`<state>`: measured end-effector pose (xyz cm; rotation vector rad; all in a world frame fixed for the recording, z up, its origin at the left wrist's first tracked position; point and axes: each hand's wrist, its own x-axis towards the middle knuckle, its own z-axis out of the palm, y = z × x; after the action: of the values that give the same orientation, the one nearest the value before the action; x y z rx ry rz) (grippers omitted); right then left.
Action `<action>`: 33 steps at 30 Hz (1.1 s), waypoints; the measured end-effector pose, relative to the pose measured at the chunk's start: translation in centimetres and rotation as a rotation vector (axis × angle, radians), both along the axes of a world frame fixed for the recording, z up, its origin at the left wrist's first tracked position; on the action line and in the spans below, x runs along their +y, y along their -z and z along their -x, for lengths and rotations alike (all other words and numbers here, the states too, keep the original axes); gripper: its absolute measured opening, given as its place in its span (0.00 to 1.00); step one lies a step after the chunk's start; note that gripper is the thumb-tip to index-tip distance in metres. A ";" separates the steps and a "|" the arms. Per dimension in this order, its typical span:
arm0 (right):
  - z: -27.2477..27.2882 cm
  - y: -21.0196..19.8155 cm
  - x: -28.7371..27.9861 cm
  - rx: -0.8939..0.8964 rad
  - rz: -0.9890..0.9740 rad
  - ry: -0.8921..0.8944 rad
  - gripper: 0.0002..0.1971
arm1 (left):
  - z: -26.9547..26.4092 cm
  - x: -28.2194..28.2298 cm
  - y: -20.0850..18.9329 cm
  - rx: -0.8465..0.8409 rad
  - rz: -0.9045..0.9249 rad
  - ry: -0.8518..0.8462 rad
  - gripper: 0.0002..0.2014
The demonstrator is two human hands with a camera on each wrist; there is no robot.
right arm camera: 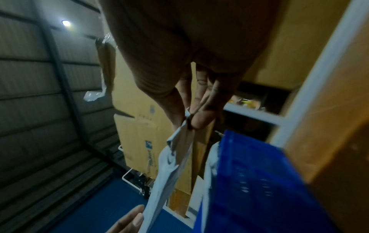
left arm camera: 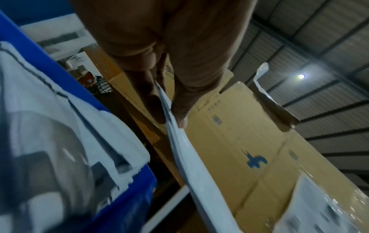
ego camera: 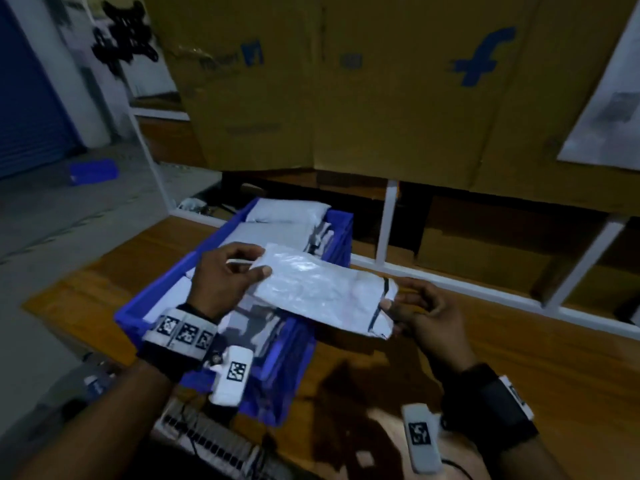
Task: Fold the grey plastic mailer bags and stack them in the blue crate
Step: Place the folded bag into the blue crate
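Grey mailer bag (ego camera: 322, 289) folded, held flat above blue crate (ego camera: 166, 282), toward its 3 o'clock rim. Left grip (ego camera: 221, 275) pinching one end, right grip (ego camera: 420, 311) pinching the other. Folded bags (ego camera: 277, 230) stacked inside crate on bench (ego camera: 519, 341).

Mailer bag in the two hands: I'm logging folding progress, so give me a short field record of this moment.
held item: grey mailer bag, folded into a long flat strip
left hand: pinches the bag's left end, thumb on top
right hand: pinches the bag's right end, near its black line
bag position: in the air, over the crate's right rim
blue crate: on the wooden table, already holds stacked folded bags
background: cardboard boxes behind the crate
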<state>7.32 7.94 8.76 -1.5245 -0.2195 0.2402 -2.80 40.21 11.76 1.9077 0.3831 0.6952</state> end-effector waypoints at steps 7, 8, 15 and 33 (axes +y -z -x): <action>-5.3 -5.1 16.3 -0.120 0.058 0.035 0.13 | -7.5 16.9 -1.6 0.096 -0.094 -0.049 0.11; -5.8 -5.2 17.8 -0.116 0.090 0.031 0.13 | -8.3 18.6 -1.2 0.142 -0.118 -0.039 0.11; -5.2 -2.2 22.1 -0.054 0.381 -0.052 0.20 | -8.8 23.6 2.3 0.359 -0.312 0.130 0.15; -4.8 -2.7 23.2 0.018 0.782 -0.203 0.16 | -9.3 23.7 2.9 0.534 -0.555 0.158 0.17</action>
<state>12.07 31.11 11.45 -2.2743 -0.2844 0.5440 6.49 63.90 8.85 2.6243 0.3858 0.1756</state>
